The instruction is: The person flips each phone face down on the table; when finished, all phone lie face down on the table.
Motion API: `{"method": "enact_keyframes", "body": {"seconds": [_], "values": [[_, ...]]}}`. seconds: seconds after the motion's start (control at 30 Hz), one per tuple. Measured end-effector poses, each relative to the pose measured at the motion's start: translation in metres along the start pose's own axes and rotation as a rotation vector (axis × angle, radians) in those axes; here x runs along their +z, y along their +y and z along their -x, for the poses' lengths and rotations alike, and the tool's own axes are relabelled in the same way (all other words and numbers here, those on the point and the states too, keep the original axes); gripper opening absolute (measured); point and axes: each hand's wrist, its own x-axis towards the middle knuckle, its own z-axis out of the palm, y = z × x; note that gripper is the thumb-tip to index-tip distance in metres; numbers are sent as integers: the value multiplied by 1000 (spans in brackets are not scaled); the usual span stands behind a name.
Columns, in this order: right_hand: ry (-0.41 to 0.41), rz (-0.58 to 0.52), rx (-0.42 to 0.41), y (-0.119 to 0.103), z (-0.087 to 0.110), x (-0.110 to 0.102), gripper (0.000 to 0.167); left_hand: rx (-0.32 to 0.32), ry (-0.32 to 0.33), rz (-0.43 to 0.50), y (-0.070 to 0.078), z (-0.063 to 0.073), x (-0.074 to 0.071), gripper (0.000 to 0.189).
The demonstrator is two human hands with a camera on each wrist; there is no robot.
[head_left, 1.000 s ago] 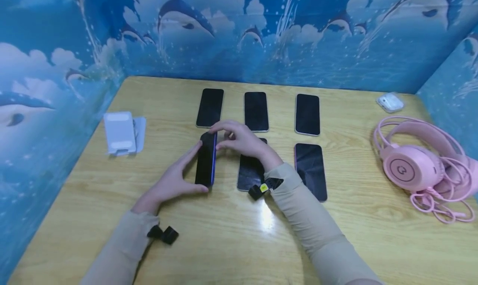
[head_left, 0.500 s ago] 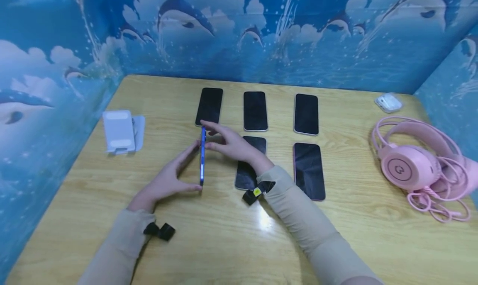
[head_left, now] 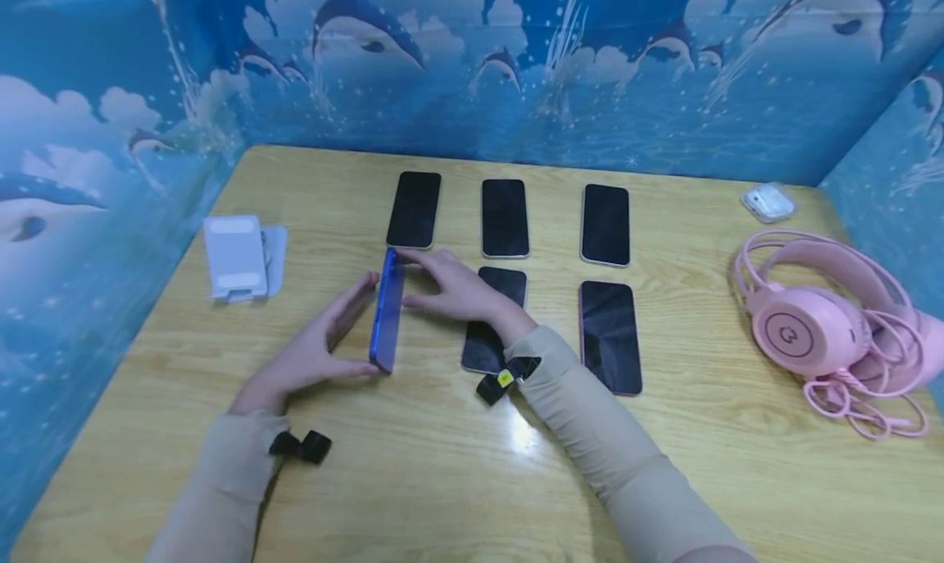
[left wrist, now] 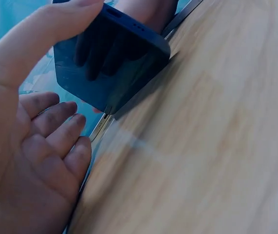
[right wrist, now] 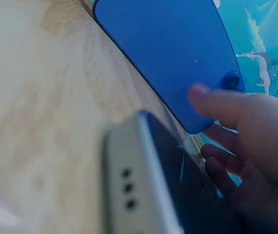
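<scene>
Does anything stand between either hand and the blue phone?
Nothing visible does: the left hand and right hand directly flank the blue phone. The dark phone lies beneath the right wrist, not between.

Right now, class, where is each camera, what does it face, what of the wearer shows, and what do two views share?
Head: on the head, facing forward and down at the table; left hand, right hand and sleeves show.
Left wrist: on that wrist, facing the blue phone, screen side; left hand shows, plus skin beyond the phone.
Right wrist: on that wrist, facing the blue phone's back; right hand shows.
Wrist views share the blue phone.
</scene>
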Motion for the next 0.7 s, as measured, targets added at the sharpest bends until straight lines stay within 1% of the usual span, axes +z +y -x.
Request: {"method": "enact_keyframes", "body": {"seconds": [0.13, 0.23, 0.3, 0.47, 0.57, 0.7], "values": [[7, 49, -36, 2, 0, 1, 72, 19, -26, 29, -2, 1, -3, 115], [-3, 60, -43, 3, 0, 1, 70, 15, -35, 37, -2, 2, -5, 114], [-14, 61, -49, 2, 0, 1, 70, -4, -37, 38, -1, 3, -6, 114], [-34, 72, -34, 0, 0, 1, 66, -91, -33, 21, 3, 6, -8, 111], [-37, 85, -10, -1, 0, 0, 65, -119, -34, 11, 4, 6, -9, 109], [-41, 101, 13, -2, 1, -1, 68, -129, -37, -15, 4, 5, -9, 108]]}}
